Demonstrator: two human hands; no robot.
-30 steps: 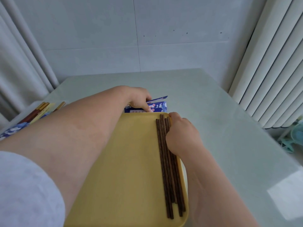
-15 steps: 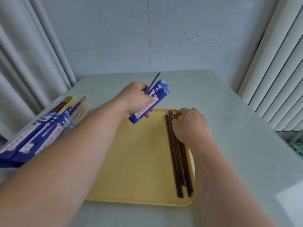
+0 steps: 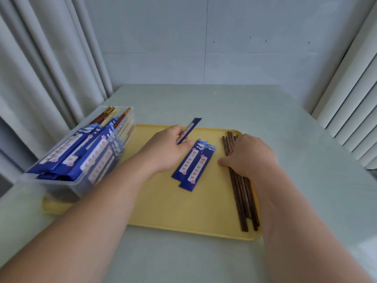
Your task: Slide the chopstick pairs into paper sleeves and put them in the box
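Half a second ago the left hand (image 3: 165,152) held the whole bunch of sleeves above the yellow tray (image 3: 173,211). Now two empty paper sleeves (image 3: 193,164) lie flat mid-tray and it pinches a single sleeve (image 3: 191,127), ready for loading. The right hand (image 3: 251,158) still lies over the loose wooden chopsticks (image 3: 242,197) at the tray's right edge; whether it grips any, I cannot tell.

Counted: one tray; one clear plastic box (image 3: 67,186) at left, holding several filled sleeves; roughly six chopsticks, overlapping; three empty sleeves.
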